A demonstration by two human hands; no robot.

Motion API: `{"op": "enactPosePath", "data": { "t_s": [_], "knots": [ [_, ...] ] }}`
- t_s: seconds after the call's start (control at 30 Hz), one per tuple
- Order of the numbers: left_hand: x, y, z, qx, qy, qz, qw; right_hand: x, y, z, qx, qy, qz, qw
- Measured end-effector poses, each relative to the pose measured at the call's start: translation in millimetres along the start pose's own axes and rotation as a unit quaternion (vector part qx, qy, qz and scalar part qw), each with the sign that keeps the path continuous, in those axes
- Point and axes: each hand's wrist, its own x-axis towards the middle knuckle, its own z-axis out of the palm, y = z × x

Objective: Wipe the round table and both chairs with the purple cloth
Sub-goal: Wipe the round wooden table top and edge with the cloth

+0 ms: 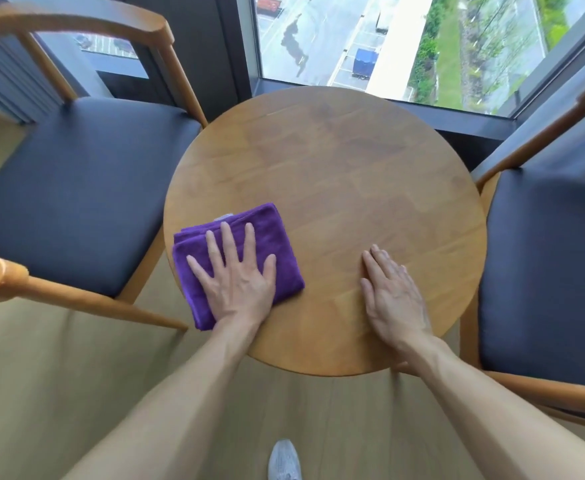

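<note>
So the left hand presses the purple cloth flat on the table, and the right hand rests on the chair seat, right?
Not quite. The head view shows the right hand resting flat on the table, not on a chair seat. The left hand does press the purple cloth flat on the table.

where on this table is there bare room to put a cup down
The far half of the round table, toward the window, is bare wood, as is the strip between the two hands. The near-left edge is taken by the purple cloth under the left hand; the right hand lies flat near-right.
</note>
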Motion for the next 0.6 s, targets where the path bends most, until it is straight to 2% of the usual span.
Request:
{"op": "enactPosePath", "data": {
  "t_s": [0.07, 0.2, 0.3, 0.4, 0.47, 0.6],
  "knots": [
    [-25, 36, 6, -0.01, -0.001, 0.028, 1.0, 0, -1, 2, 0.017, 0.002, 0.004, 1.0],
    [-87, 78, 21, -0.001, -0.005, 0.209, 0.978, 1, -2, -2, 0.075, -0.002, 0.019, 0.997],
    [-108, 55, 28, -0.012, -0.001, 0.324, 0.946, 2, -2, -6, 0.078, -0.005, 0.018, 0.997],
    [-79, -2, 21, 0.017, 0.01, 0.41, 0.912, 1, -2, -8, 0.043, -0.004, -0.002, 0.999],
    [-42, -39, 11, 0.05, 0.015, 0.393, 0.918, 0, 0, -9, 0.024, -0.008, -0.005, 1.0],
    [25, -84, -5, 0.07, -0.011, 0.215, 0.974, -1, 1, -11, 0.023, -0.024, 0.0, 0.999]
  ]
}}
